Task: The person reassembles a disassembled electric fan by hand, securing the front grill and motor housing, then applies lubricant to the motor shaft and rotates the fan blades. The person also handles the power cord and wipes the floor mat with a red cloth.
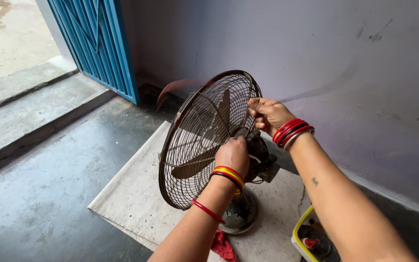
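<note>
Head view: I see a table fan (204, 145) standing on its round metal base (241, 213), tilted, on a pale mat (132, 194) laid over the dark floor (40, 208). My left hand (232, 154) is closed around the back of the fan's wire cage near the motor (263, 157), fingers curled tight. My right hand (267, 115) pinches the cage rim at its upper right edge, thumb and fingers closed on the wire. Both wrists carry red and yellow bangles.

Behind the fan the grey wall (340, 73) runs close, so there is little room on that side. Left of the fan the mat ends at a straight edge, and beyond it the floor lies open up to a raised stone step (35, 111) and a blue metal door (100, 43). In front of the fan's base lies a red rag (223, 245), touching the mat. Right of the base, at the frame's bottom edge, sits a yellow-rimmed box (311, 237), partly hidden under my right forearm.
</note>
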